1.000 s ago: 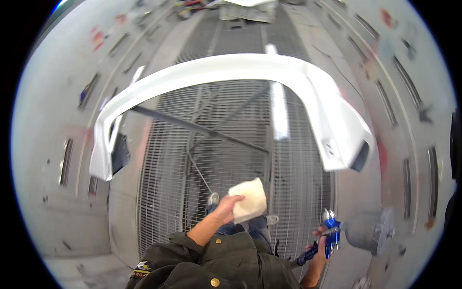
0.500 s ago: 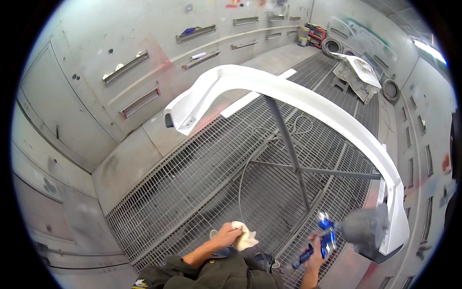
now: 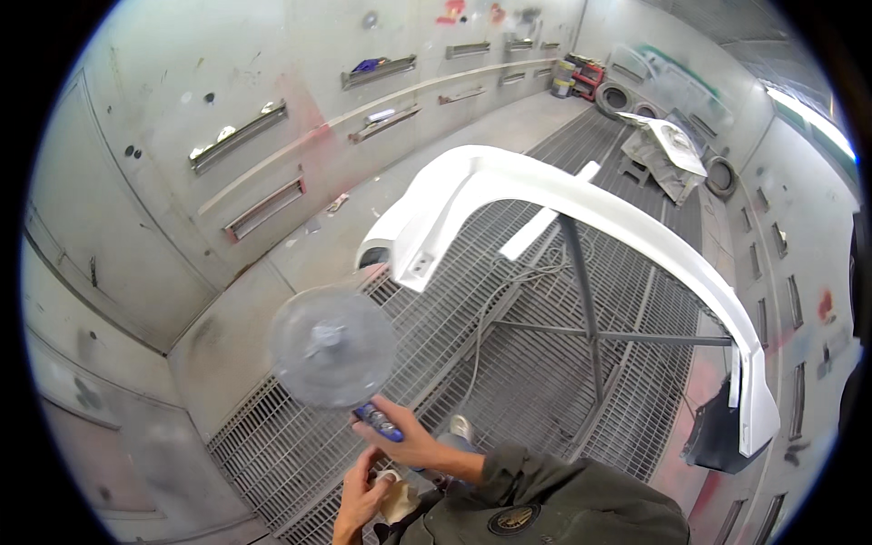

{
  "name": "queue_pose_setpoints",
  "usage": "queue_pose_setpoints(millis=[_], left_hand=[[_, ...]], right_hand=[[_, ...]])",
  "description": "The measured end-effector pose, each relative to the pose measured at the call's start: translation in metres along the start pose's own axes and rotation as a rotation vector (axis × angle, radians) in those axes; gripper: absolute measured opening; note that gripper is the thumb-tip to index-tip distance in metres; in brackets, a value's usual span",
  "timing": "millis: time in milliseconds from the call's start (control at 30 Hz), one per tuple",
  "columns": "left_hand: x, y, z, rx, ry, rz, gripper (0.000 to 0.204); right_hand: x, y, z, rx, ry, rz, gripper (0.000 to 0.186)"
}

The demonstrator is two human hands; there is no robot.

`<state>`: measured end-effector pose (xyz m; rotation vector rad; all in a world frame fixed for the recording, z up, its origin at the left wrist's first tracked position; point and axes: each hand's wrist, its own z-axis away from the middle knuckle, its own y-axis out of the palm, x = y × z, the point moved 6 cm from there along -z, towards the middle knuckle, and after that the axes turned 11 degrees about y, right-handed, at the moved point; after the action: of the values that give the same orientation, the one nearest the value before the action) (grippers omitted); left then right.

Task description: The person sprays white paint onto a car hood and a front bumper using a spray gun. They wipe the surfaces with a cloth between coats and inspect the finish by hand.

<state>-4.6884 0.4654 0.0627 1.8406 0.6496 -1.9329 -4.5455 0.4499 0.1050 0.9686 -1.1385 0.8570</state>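
My right hand reaches across to the left, its fingers closed round a blue spray gun. The gun's big cloudy paint cup covers part of the floor behind it. Just below, close to my body, my left hand has its fingers closed on a cream cloth. A white bumper cover arches ahead and round to the right, apart from both hands. It rests on a grey metal stand. Dark material hangs at its near right end.
Under me is a metal floor grating with a hose lying over it. Walls with slim shelves run along both sides. Tyres, a white-and-grey panel and paint cans stand at the far end.
My right hand has swung the spray gun from the right side over to the left. My left hand has come lower and further left with the cloth. The view has shifted.
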Motion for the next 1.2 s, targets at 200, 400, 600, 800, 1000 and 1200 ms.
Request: queue_pose_setpoints(millis=[200,400,600,800,1000,1200], left_hand=[[0.054,-0.093,-0.014,-0.288,-0.159,0.279,0.036],[0.077,-0.205,-0.072,-0.397,-0.073,0.177,0.023],[0.074,-0.319,-0.120,-0.245,-0.006,-0.271,0.022],[0.088,-0.382,-0.184,-0.156,-0.041,-0.295,0.018],[0.092,-0.458,-0.282,-0.145,-0.094,0.217,0.012],[0.097,-0.533,-0.350,0.000,-0.082,0.076,0.016]], right_hand=[[-0.008,0.098,-0.093,0.223,-0.083,0.132,0.060],[-0.023,0.161,-0.206,0.317,-0.239,0.120,0.065],[-0.008,0.218,-0.302,0.410,-0.199,0.208,0.080],[-0.027,0.218,-0.371,0.289,-0.151,0.495,0.083],[-0.050,0.218,-0.428,0.104,0.244,0.601,0.084],[-0.043,0.263,-0.484,-0.114,0.360,0.606,0.088]])
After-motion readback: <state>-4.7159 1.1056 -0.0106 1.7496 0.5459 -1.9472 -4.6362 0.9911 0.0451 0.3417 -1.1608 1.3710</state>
